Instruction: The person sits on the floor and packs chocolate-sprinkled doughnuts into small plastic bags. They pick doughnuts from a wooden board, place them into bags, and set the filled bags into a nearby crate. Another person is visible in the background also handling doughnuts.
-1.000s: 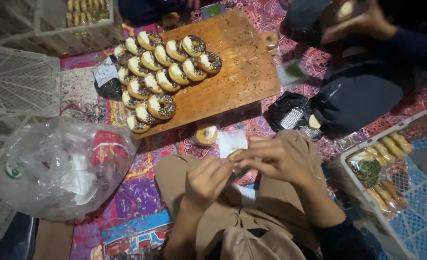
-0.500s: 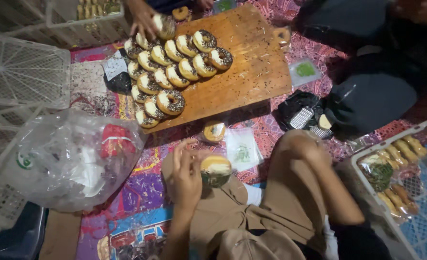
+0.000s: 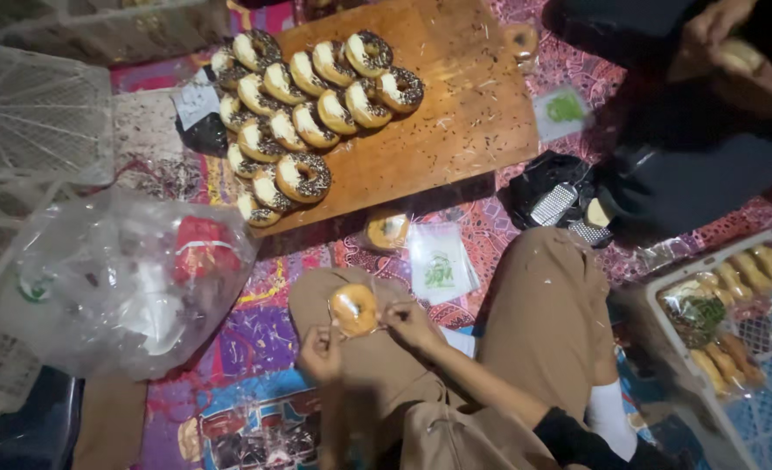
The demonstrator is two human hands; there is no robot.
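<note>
**Two hands hold a wrapped donut over a lap**

A person sits on a patterned mat. The left hand (image 3: 320, 352) and right hand (image 3: 409, 322) each pinch an edge of the clear wrapper around a plain donut (image 3: 354, 309), held above tan trousers. Farther away, a wooden board (image 3: 455, 130) carries rows of sprinkled donuts (image 3: 316, 104). A clear plastic bag (image 3: 116, 278) lies to the left. A crate (image 3: 751, 348) of packed pastries sits near right.
</note>
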